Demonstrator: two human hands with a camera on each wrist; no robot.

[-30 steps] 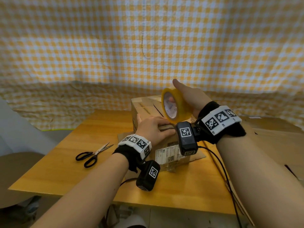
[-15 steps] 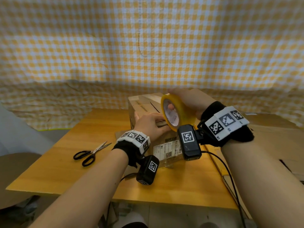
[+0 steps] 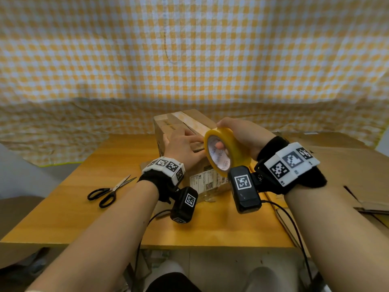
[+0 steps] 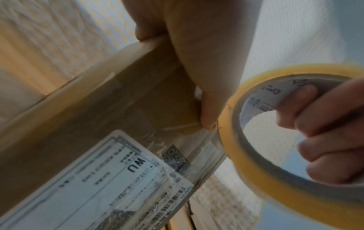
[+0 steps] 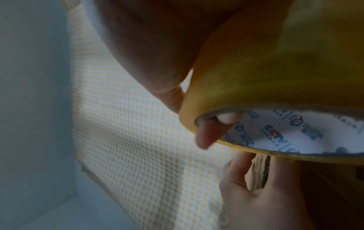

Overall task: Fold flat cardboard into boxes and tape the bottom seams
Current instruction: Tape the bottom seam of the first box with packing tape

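Cardboard already folded into shape: from the head view, box (image 3: 185,131) standing on the wooden table (image 3: 84,197), flaps closed on top, a pale strip of tape along the seam at the far end. Left hand (image 3: 185,146) flat on the near top edge of the box, fingers straight, pressing the flaps down. Right hand (image 3: 242,138) just right of it, curled round the yellow tape roll (image 3: 223,152), fingers through the core. Scissors (image 3: 109,191) lying left of the box, untouched. From the left wrist view, thumb on the box's near side above the shipping label (image 4: 110,179), tape roll right beside the fingertips. From the right wrist view, roll gripped firmly, box mostly hidden behind it. Judging by this: folding done, near part of the seam not yet taped, cutting still to come.
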